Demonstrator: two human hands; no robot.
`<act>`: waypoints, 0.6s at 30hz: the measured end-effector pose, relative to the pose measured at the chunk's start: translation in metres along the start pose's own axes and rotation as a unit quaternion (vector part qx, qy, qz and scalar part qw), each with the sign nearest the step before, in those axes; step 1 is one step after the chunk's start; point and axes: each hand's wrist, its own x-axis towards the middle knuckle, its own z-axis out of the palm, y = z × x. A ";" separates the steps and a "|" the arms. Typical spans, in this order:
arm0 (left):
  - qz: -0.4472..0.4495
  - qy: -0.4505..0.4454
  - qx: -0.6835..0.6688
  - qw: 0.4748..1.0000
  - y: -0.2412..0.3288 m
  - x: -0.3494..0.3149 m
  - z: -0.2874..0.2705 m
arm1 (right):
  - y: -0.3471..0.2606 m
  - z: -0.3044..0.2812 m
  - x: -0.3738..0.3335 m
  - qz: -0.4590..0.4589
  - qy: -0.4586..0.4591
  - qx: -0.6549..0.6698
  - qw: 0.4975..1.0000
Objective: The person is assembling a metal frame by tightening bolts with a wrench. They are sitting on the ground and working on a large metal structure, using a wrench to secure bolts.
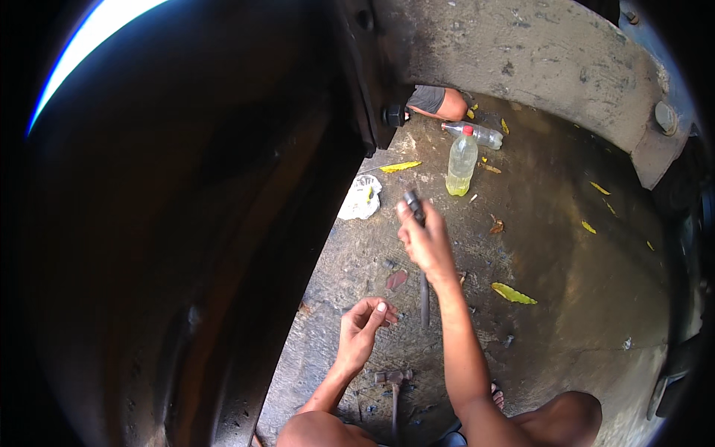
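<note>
My right hand [430, 244] is closed around a dark socket wrench [412, 200], its round head pointing up and away past my thumb. Below that hand a dark rod [424, 302] shows beside my forearm; I cannot tell if it is the wrench's handle or a separate bar. My left hand [361, 328] is lower and to the left, thumb pressed to the curled fingers. Anything in that pinch is too small to make out. Just beyond it lie a reddish-brown flat piece [396, 280] and a small dark fitting [389, 264]. Between my knees rests a hammer [394, 378].
A large dark metal panel [194, 223] fills the left, with a bolt [393, 115] at its edge. A curved metal beam [521, 59] crosses above. An upright bottle [462, 162], a lying bottle [484, 135], a white plastic bag [360, 200] and another person's leg [447, 106] are farther off.
</note>
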 end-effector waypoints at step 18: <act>0.358 0.093 -0.084 0.925 0.220 0.022 0.143 | 0.249 -0.034 -0.083 0.124 -0.045 -0.288 0.949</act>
